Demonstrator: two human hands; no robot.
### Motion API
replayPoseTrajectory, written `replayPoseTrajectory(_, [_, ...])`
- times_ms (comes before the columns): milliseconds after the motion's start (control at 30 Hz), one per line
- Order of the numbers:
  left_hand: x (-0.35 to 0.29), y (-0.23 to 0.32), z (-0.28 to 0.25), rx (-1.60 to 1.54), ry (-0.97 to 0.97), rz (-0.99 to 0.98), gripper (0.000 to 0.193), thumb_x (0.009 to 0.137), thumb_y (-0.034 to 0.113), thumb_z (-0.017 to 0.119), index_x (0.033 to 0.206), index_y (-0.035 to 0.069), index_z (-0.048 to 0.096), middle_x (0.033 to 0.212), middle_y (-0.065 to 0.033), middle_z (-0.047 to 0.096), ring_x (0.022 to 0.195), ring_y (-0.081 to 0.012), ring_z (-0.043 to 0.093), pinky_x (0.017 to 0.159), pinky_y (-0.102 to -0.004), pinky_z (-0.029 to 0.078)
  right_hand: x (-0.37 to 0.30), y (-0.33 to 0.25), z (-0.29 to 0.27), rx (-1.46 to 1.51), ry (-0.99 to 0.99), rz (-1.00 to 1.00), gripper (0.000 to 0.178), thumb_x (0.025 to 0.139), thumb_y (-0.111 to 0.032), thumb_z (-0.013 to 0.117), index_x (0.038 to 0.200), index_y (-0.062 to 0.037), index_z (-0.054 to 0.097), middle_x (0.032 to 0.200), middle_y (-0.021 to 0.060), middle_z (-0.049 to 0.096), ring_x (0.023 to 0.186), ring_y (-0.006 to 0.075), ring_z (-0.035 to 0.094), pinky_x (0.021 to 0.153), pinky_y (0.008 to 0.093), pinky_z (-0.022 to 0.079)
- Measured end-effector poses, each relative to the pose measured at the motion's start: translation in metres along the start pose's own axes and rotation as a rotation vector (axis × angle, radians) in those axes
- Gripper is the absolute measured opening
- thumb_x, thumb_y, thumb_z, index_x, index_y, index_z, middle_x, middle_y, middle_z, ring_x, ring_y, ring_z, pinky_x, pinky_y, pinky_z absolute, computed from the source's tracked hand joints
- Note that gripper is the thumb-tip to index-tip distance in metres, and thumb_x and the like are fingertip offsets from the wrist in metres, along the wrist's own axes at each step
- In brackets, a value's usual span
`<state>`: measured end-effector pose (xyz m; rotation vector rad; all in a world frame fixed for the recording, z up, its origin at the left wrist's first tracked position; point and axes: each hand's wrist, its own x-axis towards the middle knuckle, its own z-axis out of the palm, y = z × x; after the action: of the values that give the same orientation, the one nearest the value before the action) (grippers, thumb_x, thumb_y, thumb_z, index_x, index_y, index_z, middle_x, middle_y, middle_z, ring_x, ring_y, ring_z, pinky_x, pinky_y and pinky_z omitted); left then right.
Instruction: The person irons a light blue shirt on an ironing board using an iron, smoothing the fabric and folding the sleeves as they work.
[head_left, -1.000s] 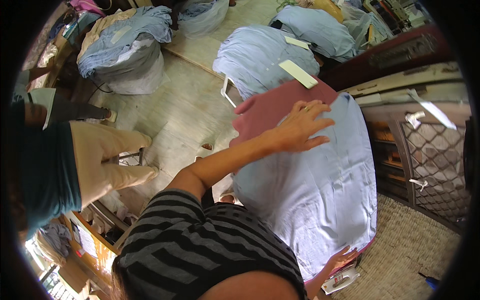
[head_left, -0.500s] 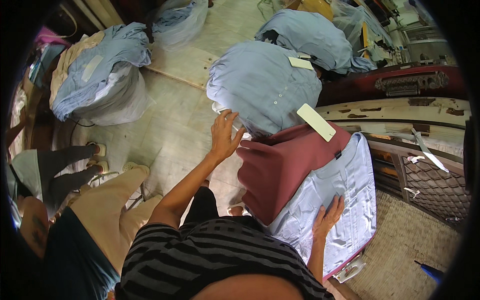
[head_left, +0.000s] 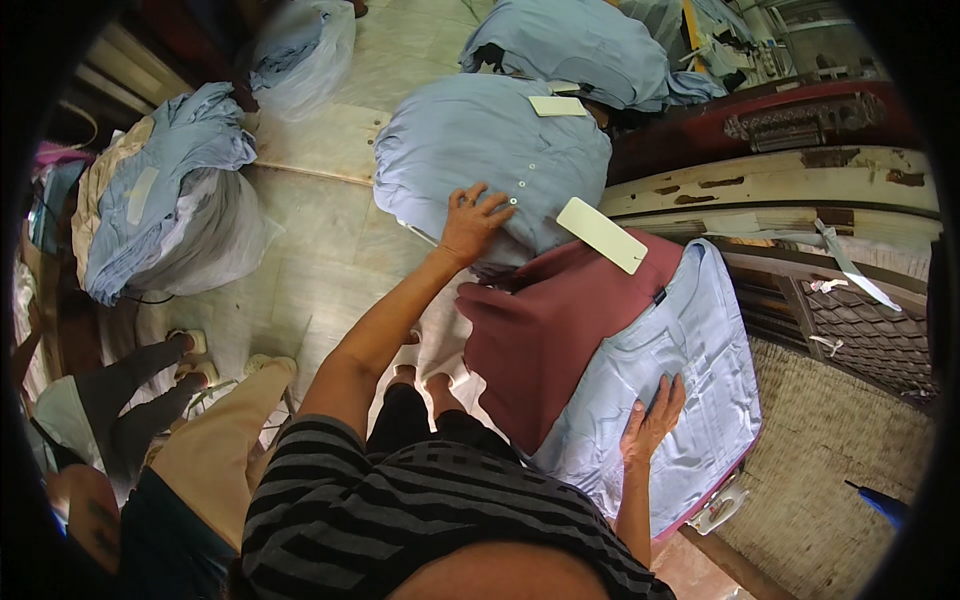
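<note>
Nearest, the right hand point(head_left: 652, 422) lies flat, fingers spread, on a pale blue garment point(head_left: 668, 400) over the maroon board point(head_left: 560, 335). Farther off, the left hand point(head_left: 472, 224), open, presses a heap of blue shirts point(head_left: 485, 150).

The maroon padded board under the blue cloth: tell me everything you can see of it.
The maroon padded board looks cloth-covered, dull red and rounded at its near-left end. It lies tilted across the middle of the view, its right part covered by a pale blue garment on which the right hand presses flat. A cream card tag rests on its far edge. Its far end abuts a blue shirt pile that the left hand touches.
</note>
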<state>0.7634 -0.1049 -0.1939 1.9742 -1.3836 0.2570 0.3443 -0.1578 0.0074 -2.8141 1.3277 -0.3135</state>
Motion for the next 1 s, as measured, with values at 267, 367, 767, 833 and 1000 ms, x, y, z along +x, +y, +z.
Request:
replayPoseTrajectory(267, [-0.01,0.013,-0.025,-0.104,-0.194,0.035,0.042,0.077,0.01,0.07,0.118,0.017,0.067,0.125,-0.0002,0.061,0.118,-0.0269,0.053,0.097,-0.0477,0.037,0.001,0.0,-0.001,0.018,-0.014,0.048,0.062,0.1,-0.049,0.043,0.142,-0.0035,0.046,0.155,0.0207,0.033,0.142,0.0448,0.029,0.114,0.0559,0.021])
replayPoseTrajectory(367, [-0.007,0.025,-0.016,0.066,-0.218,0.026,0.052,0.078,0.007,0.067,0.128,0.018,0.062,0.138,-0.0041,0.053,0.127,-0.0303,0.047,0.099,-0.0508,0.036,0.004,-0.003,-0.003,0.033,-0.034,0.064,0.06,0.099,-0.045,0.047,0.142,-0.0037,0.046,0.155,0.0201,0.033,0.142,0.0446,0.028,0.114,0.0559,0.02])
replayPoseTrajectory(767, [0.011,0.054,0.008,-0.04,-0.591,0.223,0.096,0.064,0.041,0.084,0.149,0.026,0.044,0.156,-0.0111,0.036,0.151,-0.0372,0.015,0.114,-0.0661,0.011,0.007,0.001,-0.001,0.003,-0.053,0.091,0.061,0.094,-0.041,0.051,0.142,-0.0043,0.046,0.154,0.0195,0.034,0.141,0.0448,0.029,0.114,0.057,0.021])
replayPoseTrajectory(833, [0.009,0.054,0.009,-0.005,-0.587,0.247,0.101,0.062,0.044,0.085,0.151,0.026,0.042,0.156,-0.011,0.036,0.152,-0.0366,0.012,0.115,-0.0654,0.009,0.007,0.001,0.0,-0.009,-0.059,0.088,0.061,0.094,-0.042,0.051,0.142,-0.0042,0.045,0.154,0.0206,0.035,0.14,0.0455,0.03,0.113,0.0575,0.022])
replayPoseTrajectory(1000, [0.003,0.052,0.015,-0.169,-0.454,0.25,0.078,0.072,0.037,0.078,0.143,0.023,0.049,0.157,-0.0082,0.035,0.153,-0.0342,0.008,0.114,-0.0651,-0.001,0.008,0.0,-0.001,-0.031,-0.077,0.093,0.061,0.096,-0.044,0.048,0.141,-0.0042,0.044,0.153,0.0227,0.035,0.139,0.0468,0.03,0.113,0.0587,0.022])
